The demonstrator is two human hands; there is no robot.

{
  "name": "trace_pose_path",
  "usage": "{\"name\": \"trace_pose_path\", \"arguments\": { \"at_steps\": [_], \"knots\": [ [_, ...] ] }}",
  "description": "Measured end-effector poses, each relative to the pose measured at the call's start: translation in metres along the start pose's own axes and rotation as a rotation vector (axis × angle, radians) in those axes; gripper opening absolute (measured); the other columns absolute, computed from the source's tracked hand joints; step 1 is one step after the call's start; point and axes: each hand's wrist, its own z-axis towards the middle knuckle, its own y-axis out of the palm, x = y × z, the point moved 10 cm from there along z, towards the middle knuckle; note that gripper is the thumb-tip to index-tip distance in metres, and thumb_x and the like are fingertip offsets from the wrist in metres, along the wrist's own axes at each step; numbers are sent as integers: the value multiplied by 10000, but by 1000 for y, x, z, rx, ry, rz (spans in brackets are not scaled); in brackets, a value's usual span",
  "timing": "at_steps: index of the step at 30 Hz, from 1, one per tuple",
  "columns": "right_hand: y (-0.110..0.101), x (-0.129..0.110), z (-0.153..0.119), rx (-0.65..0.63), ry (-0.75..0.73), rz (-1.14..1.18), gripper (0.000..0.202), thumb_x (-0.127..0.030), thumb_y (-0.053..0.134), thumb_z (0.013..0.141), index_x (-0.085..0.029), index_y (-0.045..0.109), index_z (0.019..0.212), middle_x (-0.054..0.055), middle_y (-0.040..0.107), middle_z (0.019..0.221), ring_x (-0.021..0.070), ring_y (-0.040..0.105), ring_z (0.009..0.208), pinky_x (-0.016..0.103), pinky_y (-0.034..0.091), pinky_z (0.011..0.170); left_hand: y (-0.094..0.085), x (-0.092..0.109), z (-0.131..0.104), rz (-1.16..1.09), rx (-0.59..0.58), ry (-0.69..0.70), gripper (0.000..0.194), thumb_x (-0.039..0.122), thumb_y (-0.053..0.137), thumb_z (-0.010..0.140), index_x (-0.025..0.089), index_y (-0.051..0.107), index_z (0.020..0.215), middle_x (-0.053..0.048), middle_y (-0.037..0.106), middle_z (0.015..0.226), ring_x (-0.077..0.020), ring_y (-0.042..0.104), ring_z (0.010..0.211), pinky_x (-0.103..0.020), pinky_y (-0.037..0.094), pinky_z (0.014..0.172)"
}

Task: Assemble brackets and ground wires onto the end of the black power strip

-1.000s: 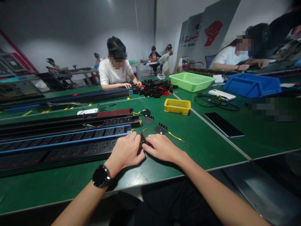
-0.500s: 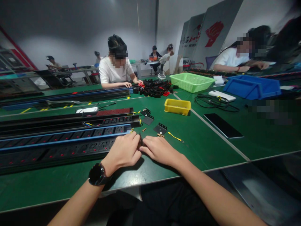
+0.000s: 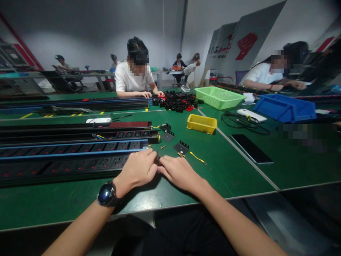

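Note:
My left hand (image 3: 140, 168), a watch on its wrist, is closed around the right end of the nearest black power strip (image 3: 80, 166) and covers that end. Fingers bent, my right hand (image 3: 181, 175) presses a thin dark end plate (image 3: 158, 157) against the strip's end. Only the plate's edge shows between the hands. Beyond the hands lie a loose screw (image 3: 163, 147), a black bracket (image 3: 181, 147) with more screws (image 3: 181, 155) beside it, and a yellow wire (image 3: 197, 158) with a ring terminal.
Further strips, one with blue edges (image 3: 80, 156), lie behind on the green table (image 3: 66, 202). A yellow bin (image 3: 201, 124), a green basket (image 3: 220, 98), a blue bin (image 3: 286, 107), a phone (image 3: 252, 148) and a black parts heap (image 3: 174, 101) stand beyond. A co-worker (image 3: 133, 78) sits opposite.
The camera view has shifted slightly. Both hands stay together at the strip's end, and the dark plate's edge appears more upright between them.

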Motion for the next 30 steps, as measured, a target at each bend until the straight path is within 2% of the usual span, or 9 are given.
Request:
{"name": "trace_pose_path", "arguments": {
  "at_steps": [3,6,10,17,24,30],
  "knots": [
    [-3,-2,-2,-3,-37,45,327,-456,439,1085,-191,613,1005,53,691,969,186,648,831,292,356,685,0,0,0,13,17,-11,157,212,431,908,198,575,848,-72,643,876,-252,620,792,-370,444,674],
    [-5,-3,-4,-11,-65,73,284,-392,419,1094,-199,584,966,33,669,936,173,624,822,293,342,698,1,1,0,34,30,-11,156,212,444,915,191,586,856,-74,651,886,-255,631,795,-371,445,660],
    [-6,2,-3,1,-20,72,165,-262,445,1057,-205,562,956,24,639,934,166,588,806,296,329,701,1,2,0,61,48,-4,153,216,454,926,186,594,872,-75,658,896,-256,640,797,-366,436,631],
    [-7,9,-1,69,39,98,60,-231,486,1005,-215,539,981,16,639,926,171,568,763,304,329,683,-1,1,0,59,78,-24,173,210,444,948,191,588,854,-61,661,880,-234,649,792,-346,443,640],
    [-5,21,-1,75,111,90,129,-267,484,1028,-204,551,1118,56,674,1071,194,639,916,289,406,758,-3,2,0,44,83,-27,179,232,453,955,185,606,874,-66,663,880,-246,657,784,-358,463,638],
    [1,15,3,19,86,-18,170,-266,438,1062,-205,596,1052,56,674,1031,192,653,906,285,412,752,-2,3,0,43,84,-18,189,228,449,957,177,614,880,-72,666,882,-252,657,783,-367,469,639]
  ]
}}
